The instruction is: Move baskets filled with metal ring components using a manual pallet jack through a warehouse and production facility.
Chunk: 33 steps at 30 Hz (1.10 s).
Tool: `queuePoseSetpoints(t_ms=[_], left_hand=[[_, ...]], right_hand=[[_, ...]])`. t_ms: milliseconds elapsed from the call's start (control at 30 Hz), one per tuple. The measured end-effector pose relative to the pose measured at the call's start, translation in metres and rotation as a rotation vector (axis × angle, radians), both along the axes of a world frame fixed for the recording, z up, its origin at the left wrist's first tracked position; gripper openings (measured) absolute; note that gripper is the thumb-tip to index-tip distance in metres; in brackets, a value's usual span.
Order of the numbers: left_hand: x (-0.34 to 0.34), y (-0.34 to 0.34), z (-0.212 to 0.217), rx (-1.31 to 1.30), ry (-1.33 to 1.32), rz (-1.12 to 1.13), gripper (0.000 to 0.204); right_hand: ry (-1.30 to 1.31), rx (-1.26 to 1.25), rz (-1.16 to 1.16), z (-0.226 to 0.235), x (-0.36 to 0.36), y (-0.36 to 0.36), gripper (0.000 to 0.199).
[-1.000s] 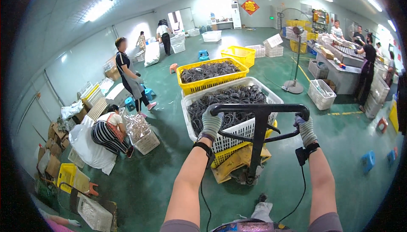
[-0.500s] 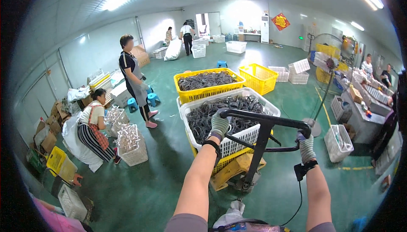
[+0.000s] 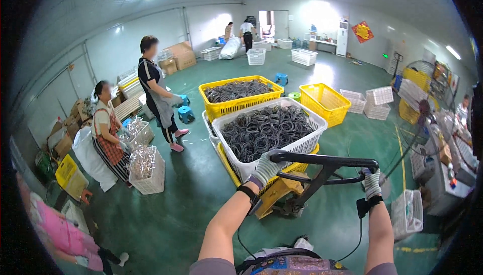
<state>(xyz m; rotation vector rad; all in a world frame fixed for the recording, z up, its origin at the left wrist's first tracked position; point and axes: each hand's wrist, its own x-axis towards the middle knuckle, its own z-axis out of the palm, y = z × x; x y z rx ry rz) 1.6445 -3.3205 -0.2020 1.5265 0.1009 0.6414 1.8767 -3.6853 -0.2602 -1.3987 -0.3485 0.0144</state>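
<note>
My left hand, in a striped work glove, is closed round the left corner of the black handle of a pallet jack. At the handle's right end, my right hand is wrapped round the bar in a matching glove. Ahead and below, the jack's yellow body shows beneath the load. A white plastic crate full of black rings rides nearest, above a yellow crate. Behind it stands another yellow crate heaped with similar dark rings.
An empty-looking yellow crate stands right of the load. To the left, one person stands and another leans by white crates of pale parts. A person in pink is at lower left. A fan stand and workbench are right.
The view has swung left, so the room shifts rightward. Both hands keep hold of the handle. The bent-over person on the left has straightened up, and the person in pink shows more.
</note>
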Motion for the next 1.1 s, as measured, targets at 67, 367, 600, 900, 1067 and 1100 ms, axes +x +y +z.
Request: queuePoseSetpoints(t_ms=[67, 367, 600, 900, 1067, 1100], left_hand=[[0.009, -0.003, -0.012, 0.235, 0.050, 0.196, 0.019], [-0.010, -0.021, -0.051, 0.436, 0.168, 0.470, 0.028], [-0.013, -0.025, -0.053, 0.269, 0.108, 0.511, 0.030], [-0.032, -0.044, -0.061, 0.118, 0.103, 0.529, 0.028], [-0.034, -0.047, -0.031, 0.233, 0.094, 0.627, 0.027], [-0.039, -0.047, -0.031, 0.233, 0.097, 0.632, 0.027]], right_hand=[[-0.031, 0.045, 0.068, -0.009, 0.033, 0.006, 0.021], [-0.226, -0.169, 0.076, -0.054, 0.069, 0.052, 0.017], [-0.174, -0.208, 0.142, -0.034, 0.067, 0.086, 0.015], [-0.057, -0.133, 0.236, -0.058, 0.071, 0.090, 0.019], [-0.129, -0.111, 0.255, -0.040, 0.070, 0.100, 0.015], [-0.127, -0.111, 0.261, -0.041, 0.067, 0.102, 0.015]])
